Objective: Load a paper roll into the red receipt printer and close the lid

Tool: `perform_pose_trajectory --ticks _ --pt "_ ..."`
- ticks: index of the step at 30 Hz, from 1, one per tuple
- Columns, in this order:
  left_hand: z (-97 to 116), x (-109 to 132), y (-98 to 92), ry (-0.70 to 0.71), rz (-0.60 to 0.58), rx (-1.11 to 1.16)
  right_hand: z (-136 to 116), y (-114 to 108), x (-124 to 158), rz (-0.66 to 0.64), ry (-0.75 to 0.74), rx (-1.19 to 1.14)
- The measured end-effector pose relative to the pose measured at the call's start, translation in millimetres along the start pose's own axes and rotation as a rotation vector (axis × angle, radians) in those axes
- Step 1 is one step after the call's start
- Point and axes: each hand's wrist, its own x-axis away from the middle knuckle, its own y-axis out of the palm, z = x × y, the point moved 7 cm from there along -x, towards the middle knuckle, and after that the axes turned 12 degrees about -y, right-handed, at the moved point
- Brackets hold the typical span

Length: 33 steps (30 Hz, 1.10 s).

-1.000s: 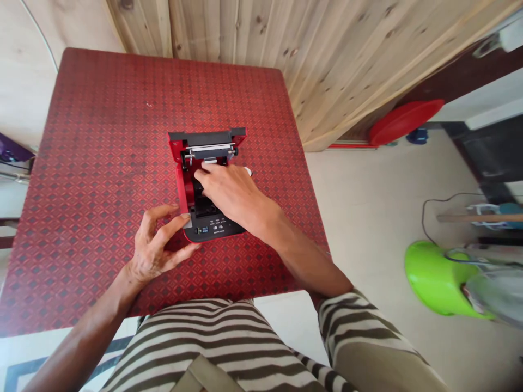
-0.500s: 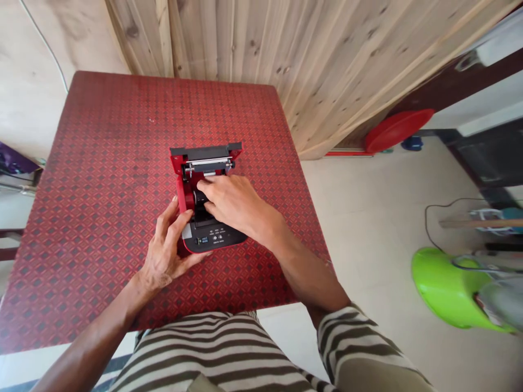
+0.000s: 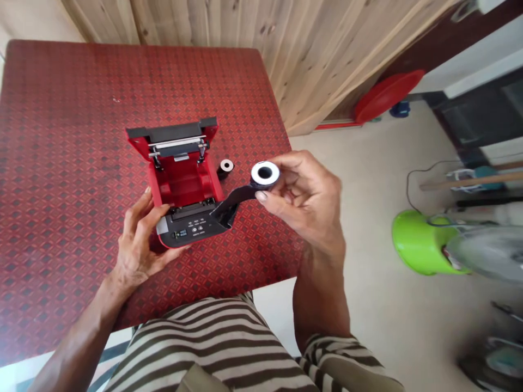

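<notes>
A small red and black printer [image 3: 186, 231] stands on the table with its lid [image 3: 175, 133] raised. Its red inner compartment [image 3: 183, 182] lies bare to view. My left hand [image 3: 141, 234] grips the front left corner, thumb at the front edge and fingers along the side. Out to the right of the printer, my right hand [image 3: 312, 198] pinches a black ribbon roll [image 3: 265, 174] with a white core end facing up. From this roll a black strip [image 3: 237, 198] runs down to the printer's front right corner. A second small roll [image 3: 226, 167] with a white end shows beside the printer's right side.
The red patterned table [image 3: 81, 109] carries the printer. A wooden plank wall [image 3: 196, 24] rises behind it. On the floor to the right are a green tub [image 3: 417, 245], a red basin [image 3: 388, 95] and a cable [image 3: 411, 185].
My right hand has come out of the printer's compartment and moved right, with the black roll now in its fingers. My left hand keeps its hold. The whole view has shifted.
</notes>
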Motion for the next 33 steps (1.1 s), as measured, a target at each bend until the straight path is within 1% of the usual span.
perform_pose_trajectory --ticks 2,4,6,9,11,13,15,17,19,21,23,25,26,28,30,31,33 --pt "0 -2 -2.2 0.012 -0.002 0.000 28 4 18 0.008 0.093 -0.033" --pt "2 -4 -4.5 0.034 0.006 0.004 50 20 32 -0.039 0.134 -0.032" --pt "4 -5 -5.7 0.046 0.006 0.004 64 36 40 -0.087 0.143 -0.019" --pt "4 -6 -6.1 0.026 -0.006 -0.011 72 51 47 -0.145 0.149 -0.004" --pt "3 -6 -6.5 0.010 -0.010 -0.019 71 50 48 -0.188 0.143 0.001" --pt "3 -6 -7.0 0.001 -0.012 -0.020 70 44 48 -0.247 0.147 -0.011" --pt "4 -6 -7.3 0.006 -0.015 -0.015 72 33 44 -0.280 0.157 -0.021" --pt "3 -5 -7.2 -0.001 -0.018 -0.015 77 19 32 -0.235 0.152 0.010" --pt "2 -5 -7.3 -0.002 -0.012 -0.017 84 12 15 -0.168 0.119 0.067" --pt "2 -4 -7.1 -0.002 -0.008 -0.018 93 19 -3 -0.167 0.072 0.102" --pt "1 -3 -6.4 0.006 -0.008 -0.024 103 38 -19 -0.230 0.027 0.116" --pt "0 -2 -5.7 0.008 -0.011 -0.026 111 54 -28 -0.282 0.007 0.136" --pt "0 -2 -5.3 0.009 -0.015 -0.021 114 59 -29 -0.296 0.009 0.151" --pt "-1 -1 -4.4 0.011 -0.024 -0.005 114 58 -29 -0.284 0.021 0.174" --pt "-2 -1 -3.6 0.010 -0.034 0.017 101 44 -25 -0.251 0.007 0.181" --pt "-2 0 -3.4 0.007 -0.037 0.028 87 35 -24 -0.235 -0.020 0.177" --pt "-3 1 -3.3 -0.003 -0.040 0.052 49 16 -25 -0.235 -0.107 0.164"
